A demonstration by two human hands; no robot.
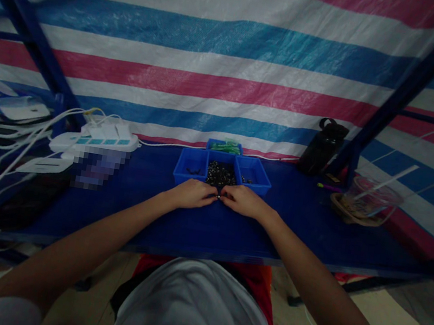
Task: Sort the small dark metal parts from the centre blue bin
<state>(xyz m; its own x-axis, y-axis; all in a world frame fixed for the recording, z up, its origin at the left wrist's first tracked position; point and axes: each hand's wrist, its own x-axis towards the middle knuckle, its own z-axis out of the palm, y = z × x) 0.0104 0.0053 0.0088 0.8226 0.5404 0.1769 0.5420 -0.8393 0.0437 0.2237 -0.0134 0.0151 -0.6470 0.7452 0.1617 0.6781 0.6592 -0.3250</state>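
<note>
My left hand (194, 194) and my right hand (243, 199) meet above the blue table, fingertips pinched together. Between them is a small shiny metal piece (218, 197), too small to name; both hands appear to grip it. Just beyond my fingers sits a blue bin (224, 157) heaped with small dark and shiny metal parts (220, 174). The left blue bin (193, 157) has a few dark pieces at its bottom, and the right blue bin (255, 169) a few small shiny ones. Behind them, another blue bin (210, 144) contains green packets (228, 146).
At left, a white power strip (94, 140) with plugs and tangled white cables lies near several phones (0, 129). A black bottle (321, 149) stands at the back right, near a clear plastic cup (371, 198) with a straw. Blue frame posts and striped sheeting enclose the table (206, 232).
</note>
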